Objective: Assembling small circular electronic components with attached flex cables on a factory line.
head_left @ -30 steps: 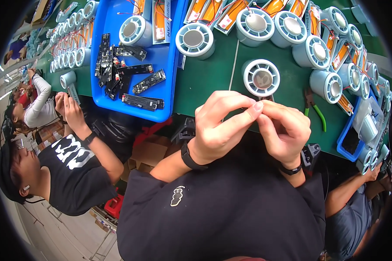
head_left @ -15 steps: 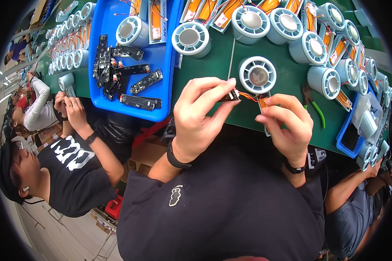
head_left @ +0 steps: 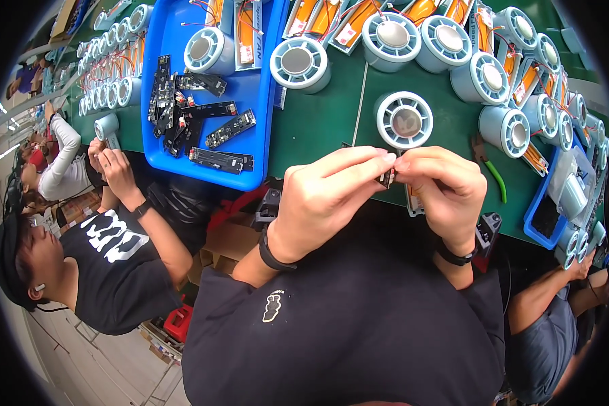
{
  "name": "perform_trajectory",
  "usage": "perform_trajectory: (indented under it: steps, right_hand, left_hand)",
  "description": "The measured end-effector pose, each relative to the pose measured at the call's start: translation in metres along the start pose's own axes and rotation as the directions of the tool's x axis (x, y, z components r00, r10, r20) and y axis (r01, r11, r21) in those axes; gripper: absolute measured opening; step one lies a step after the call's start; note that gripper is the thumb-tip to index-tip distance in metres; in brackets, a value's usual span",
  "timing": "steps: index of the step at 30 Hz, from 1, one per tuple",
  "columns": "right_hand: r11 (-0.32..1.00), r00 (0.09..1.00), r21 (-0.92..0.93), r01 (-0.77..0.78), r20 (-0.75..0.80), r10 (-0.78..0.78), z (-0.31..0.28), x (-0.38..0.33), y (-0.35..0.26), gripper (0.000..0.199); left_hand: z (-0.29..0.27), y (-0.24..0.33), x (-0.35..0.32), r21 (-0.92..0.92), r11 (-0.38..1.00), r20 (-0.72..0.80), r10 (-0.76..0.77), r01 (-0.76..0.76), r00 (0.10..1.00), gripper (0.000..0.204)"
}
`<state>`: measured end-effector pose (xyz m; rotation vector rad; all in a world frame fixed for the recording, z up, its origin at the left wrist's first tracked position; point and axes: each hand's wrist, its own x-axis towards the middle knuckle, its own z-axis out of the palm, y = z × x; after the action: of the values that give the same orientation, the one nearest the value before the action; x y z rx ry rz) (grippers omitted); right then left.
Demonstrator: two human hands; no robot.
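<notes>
A small black circuit board [head_left: 386, 178] is pinched between the fingertips of my left hand [head_left: 325, 199]. My right hand [head_left: 448, 186] meets it there, its fingers closed at the board's end. What those right fingers hold is hidden. Just beyond my fingertips lies a light blue handheld fan [head_left: 403, 141] with its round, ribbed head up. Part of its handle shows below my right hand, and its wires are covered by my fingers.
A blue tray [head_left: 264, 135] at the left holds several black circuit boards [head_left: 216, 108]. Many light blue fans with orange batteries [head_left: 423, 8] line the table's far and right side. Green-handled cutters [head_left: 495, 179] lie to the right. A co-worker [head_left: 108, 264] sits at left, another person at right.
My left hand has moved right with the circuit board, and my fingertips now meet. The red and orange wires, visible before between the hands, are now hidden.
</notes>
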<state>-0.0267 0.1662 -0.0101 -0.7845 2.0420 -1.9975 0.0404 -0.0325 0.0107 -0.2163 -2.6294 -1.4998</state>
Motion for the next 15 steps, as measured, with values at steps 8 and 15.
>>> perform_trajectory:
  steps: [8,15]
  right_hand:
    - [0.974,0.974,0.034,-0.225,0.017,0.224,-0.003,-0.002,-0.009,0.021]
    - [0.978,0.991,-0.185,0.1,0.106,-0.082,-0.004,0.008,-0.005,0.017]
  left_hand:
    - [-0.003,0.001,0.003,-0.228,0.973,0.007,-0.045,0.045,0.999,0.038]
    - [0.004,-0.006,0.005,-0.235,0.972,-0.021,-0.003,-0.002,1.0,0.035]
